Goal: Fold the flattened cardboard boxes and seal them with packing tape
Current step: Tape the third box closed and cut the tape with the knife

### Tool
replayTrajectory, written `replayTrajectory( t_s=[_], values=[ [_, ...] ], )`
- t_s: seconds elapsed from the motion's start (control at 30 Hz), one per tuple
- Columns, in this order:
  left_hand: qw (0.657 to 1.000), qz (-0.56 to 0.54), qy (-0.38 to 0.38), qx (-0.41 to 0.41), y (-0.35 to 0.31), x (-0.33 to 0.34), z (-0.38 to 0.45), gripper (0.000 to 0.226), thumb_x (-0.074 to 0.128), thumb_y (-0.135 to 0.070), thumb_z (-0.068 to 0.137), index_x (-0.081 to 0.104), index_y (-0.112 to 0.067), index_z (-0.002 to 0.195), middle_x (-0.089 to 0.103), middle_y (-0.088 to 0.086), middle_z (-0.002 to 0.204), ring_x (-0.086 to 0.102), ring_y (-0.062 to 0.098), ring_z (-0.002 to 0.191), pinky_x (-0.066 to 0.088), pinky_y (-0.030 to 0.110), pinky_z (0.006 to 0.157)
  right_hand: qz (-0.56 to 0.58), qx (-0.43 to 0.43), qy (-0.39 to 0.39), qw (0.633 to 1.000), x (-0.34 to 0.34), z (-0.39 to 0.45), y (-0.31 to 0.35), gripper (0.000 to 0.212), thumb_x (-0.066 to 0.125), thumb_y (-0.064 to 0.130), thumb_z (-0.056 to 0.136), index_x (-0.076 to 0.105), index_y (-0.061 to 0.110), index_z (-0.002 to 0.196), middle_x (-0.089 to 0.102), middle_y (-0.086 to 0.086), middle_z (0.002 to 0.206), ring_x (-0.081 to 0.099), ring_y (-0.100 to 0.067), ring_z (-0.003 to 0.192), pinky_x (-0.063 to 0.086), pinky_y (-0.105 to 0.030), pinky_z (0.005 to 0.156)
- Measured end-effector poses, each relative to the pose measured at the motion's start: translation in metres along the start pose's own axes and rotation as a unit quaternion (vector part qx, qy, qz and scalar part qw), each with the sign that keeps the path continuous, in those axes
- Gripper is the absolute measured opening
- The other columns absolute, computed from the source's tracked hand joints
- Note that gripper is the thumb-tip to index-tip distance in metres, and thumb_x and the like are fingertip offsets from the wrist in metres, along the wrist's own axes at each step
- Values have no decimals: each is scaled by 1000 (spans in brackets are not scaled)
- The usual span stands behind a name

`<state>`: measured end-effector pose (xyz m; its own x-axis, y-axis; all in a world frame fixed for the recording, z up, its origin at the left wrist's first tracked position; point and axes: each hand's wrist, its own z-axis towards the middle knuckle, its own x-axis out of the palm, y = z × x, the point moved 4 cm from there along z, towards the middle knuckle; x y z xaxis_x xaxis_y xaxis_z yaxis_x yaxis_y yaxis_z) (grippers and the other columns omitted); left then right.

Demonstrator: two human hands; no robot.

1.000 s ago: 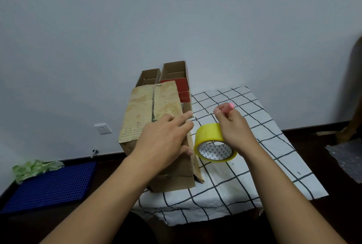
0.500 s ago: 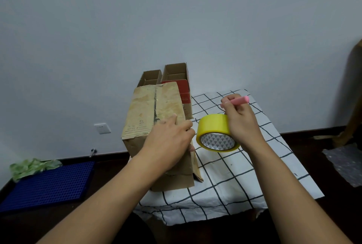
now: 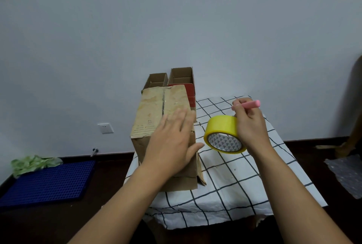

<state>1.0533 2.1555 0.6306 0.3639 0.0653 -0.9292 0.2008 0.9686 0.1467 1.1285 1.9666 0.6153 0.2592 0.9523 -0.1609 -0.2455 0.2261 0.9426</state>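
Our cardboard box (image 3: 164, 124) stands at the table's (image 3: 235, 185) left edge. Our left hand (image 3: 172, 145) presses flat, fingers straight, holding its flaps shut; our right hand (image 3: 249, 124) grips the tape roll (image 3: 223, 134) and pink cutter (image 3: 247, 104) beside it, ready for sealing.

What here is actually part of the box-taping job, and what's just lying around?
Part of the job:
- brown cardboard box, left hand flat on it
- yellow tape roll, held by the right hand
- pink cutter, also in that hand
- two open boxes behind

Lying about:
- blue perforated mat
- green cloth
- bubble wrap
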Motion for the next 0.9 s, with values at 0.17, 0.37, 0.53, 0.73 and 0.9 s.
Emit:
replayTrajectory(
  t_s=[0.17, 0.37, 0.53, 0.73, 0.9],
  values=[
    [988, -6, 26, -152, 36, 6, -29, 90, 12, -82, 85, 19, -25, 154, 19, -2, 162, 12, 18, 150, 1, 44, 121, 28, -16, -48, 998, -5, 0, 13, 16, 48, 33, 99, 55, 25, 87, 62, 7, 83, 54, -8, 77, 41, -32, 72],
    [988, -55, -8, -143, 44, 2, -32, 83, 27, -77, 86, 25, -24, 151, 21, 1, 161, 18, 18, 148, 3, 31, 118, 165, -58, -94, 980, 9, 3, 74, 19, 49, 27, 96, 53, 33, 79, 65, -2, 89, 51, -2, 68, 42, -28, 71],
    [967, -136, -54, -208, 49, 15, -48, 71, 38, -81, 81, 41, -42, 141, 5, 10, 164, -1, 33, 149, 17, 47, 117, 225, 13, -19, 974, 48, 8, 93, 15, 55, 21, 95, 58, 24, 80, 71, -12, 97, 60, -17, 80, 47, -35, 77],
    [905, -280, -115, -298, 53, 28, -53, 104, 61, -78, 64, 29, -24, 146, -1, -3, 160, 23, 29, 144, 42, 41, 104, 222, 102, 27, 969, 61, 4, 74, 10, 57, 18, 94, 63, 18, 85, 58, 0, 72, 51, -18, 61, 43, -36, 63],
    [919, -246, -103, -291, 54, 30, -52, 93, 57, -78, 70, 35, -28, 145, 10, 1, 157, 34, 31, 138, 46, 43, 97, 205, 98, 35, 973, 63, 6, 73, 7, 58, 19, 93, 64, 18, 91, 60, 1, 73, 54, -16, 64, 44, -32, 60]
  ],
)
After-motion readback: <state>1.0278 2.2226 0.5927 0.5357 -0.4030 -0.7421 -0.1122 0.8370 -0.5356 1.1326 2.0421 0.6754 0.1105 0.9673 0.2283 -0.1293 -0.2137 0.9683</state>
